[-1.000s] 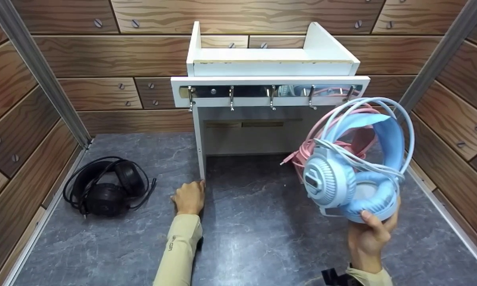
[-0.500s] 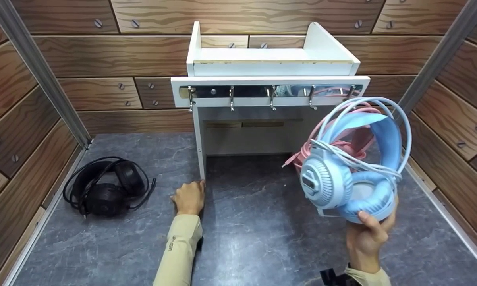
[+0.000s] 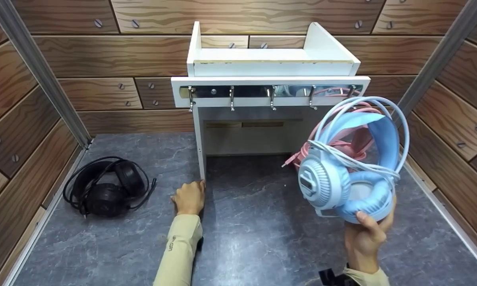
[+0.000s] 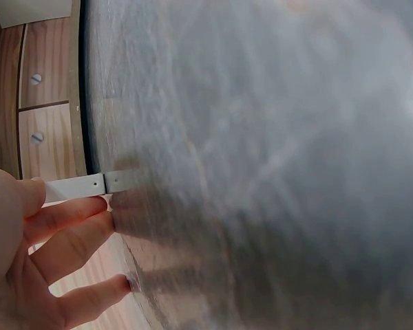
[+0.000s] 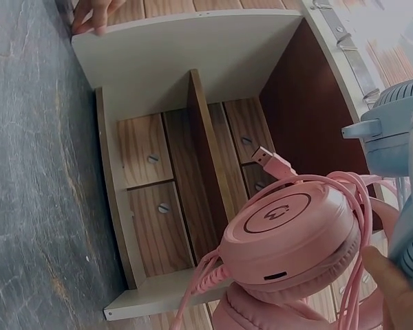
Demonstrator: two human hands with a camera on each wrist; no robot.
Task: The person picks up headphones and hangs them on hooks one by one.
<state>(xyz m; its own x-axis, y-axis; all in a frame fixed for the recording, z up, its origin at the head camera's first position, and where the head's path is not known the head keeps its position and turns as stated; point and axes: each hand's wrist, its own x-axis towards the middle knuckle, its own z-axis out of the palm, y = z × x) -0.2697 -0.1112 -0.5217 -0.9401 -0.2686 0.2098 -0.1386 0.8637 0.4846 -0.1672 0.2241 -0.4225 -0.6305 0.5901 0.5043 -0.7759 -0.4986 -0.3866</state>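
My right hand (image 3: 365,238) holds a light blue headset (image 3: 323,180) in the air by its lower ear cup, thumb on the cushion. A bundled cable crosses its headband. Behind it, partly covered, is a pink headset (image 3: 347,149) with a coiled cable; in the right wrist view the pink headset (image 5: 289,234) is in front of the rack's right part. Whether it hangs from the end hook cannot be seen. My left hand (image 3: 188,198) pinches the bottom front of the white rack's left side panel (image 3: 199,147); the left wrist view shows thumb and fingers (image 4: 72,244) around its edge.
The white rack (image 3: 270,68) stands at the back, with a mirrored strip and several metal hooks (image 3: 272,98) along its front board. A black headset (image 3: 107,190) with its cable lies on the grey marbled surface (image 3: 246,222) at left. Wood-patterned walls (image 3: 115,55) enclose the area.
The right hand and the light blue headset have drifted slightly left. The left hand stays on the side panel, and the black headset has not moved.
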